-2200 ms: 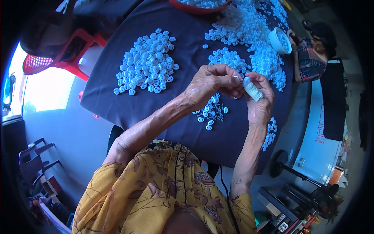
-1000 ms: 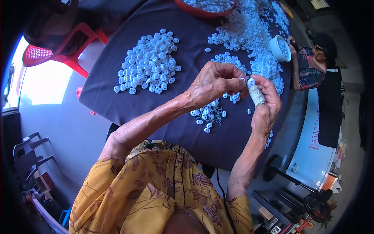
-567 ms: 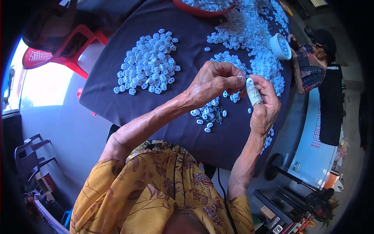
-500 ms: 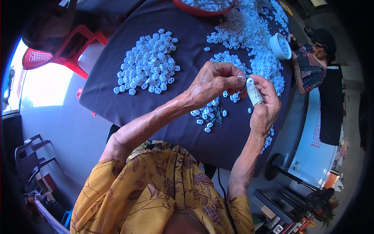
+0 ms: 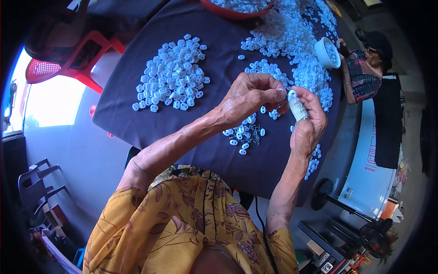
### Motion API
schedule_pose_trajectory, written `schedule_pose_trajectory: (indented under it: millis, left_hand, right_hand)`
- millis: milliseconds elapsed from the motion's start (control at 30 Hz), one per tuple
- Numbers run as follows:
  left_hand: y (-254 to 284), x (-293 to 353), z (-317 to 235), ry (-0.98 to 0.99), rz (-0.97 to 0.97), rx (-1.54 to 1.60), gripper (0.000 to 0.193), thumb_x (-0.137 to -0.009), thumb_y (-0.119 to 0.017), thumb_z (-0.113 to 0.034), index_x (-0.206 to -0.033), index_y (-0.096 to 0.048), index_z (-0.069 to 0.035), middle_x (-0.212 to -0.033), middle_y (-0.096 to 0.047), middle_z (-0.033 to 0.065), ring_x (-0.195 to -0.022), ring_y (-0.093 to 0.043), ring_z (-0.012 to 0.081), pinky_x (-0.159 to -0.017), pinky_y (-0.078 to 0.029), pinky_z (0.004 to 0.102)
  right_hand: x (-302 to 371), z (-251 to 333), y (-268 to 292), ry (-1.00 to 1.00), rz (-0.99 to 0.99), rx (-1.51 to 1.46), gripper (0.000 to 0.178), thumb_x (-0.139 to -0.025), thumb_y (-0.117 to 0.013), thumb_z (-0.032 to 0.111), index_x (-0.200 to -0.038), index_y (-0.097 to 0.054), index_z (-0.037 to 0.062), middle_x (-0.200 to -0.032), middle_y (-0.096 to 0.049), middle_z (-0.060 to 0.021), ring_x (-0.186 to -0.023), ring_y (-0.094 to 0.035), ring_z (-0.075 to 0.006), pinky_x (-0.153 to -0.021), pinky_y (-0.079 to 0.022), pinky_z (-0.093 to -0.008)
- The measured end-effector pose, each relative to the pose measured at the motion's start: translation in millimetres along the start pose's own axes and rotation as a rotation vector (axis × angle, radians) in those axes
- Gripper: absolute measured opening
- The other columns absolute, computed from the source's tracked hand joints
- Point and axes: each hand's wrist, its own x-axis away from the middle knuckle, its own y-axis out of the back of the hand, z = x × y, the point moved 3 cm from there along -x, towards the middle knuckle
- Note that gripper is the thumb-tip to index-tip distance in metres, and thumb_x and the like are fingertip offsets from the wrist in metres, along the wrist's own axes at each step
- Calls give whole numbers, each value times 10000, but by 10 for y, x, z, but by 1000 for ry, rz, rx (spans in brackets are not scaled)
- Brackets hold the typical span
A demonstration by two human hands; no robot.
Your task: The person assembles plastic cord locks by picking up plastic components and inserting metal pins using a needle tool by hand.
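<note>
Two bowls point(image 5: 233, 15) of white pieces point(image 5: 244, 4)

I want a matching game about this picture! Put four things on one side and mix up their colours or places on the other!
Things
1. Whitish wrap
2. Camera wearer's sleeves
3. Bowl at the picture's top edge
4. Tablecloth

Colours and places
A. Yellow with a leafy pattern
B. Dark, with heaps of small white pieces on it
C. On the right hand, around the thumb
D. Red

Right pairs: 1-C, 2-A, 3-D, 4-B
</note>
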Motion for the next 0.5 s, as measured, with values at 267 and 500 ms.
schedule_pose_trajectory:
  millis: [267, 500]
  left_hand:
    - [-20, 7, -7, 12, -7, 3, 106, -769, -589, -96, -782, -594, 9, -659, -580, 45, -604, -526, 90, -590, -433, 226]
    - [-11, -4, 27, 9, 3, -25, 117, -780, -586, -110, -788, -595, 7, -667, -588, 48, -616, -532, 89, -598, -437, 224]
  right_hand:
    - [17, 2, -14, 24, -13, 52, 218, -763, -494, -14, -962, -585, -9, -778, -608, -64, -655, -567, -99, -598, -460, -219]
    - [22, -31, 4, -27, -12, 58, 235, -753, -476, -22, -964, -579, -28, -812, -600, -71, -709, -558, -102, -652, -441, -212]
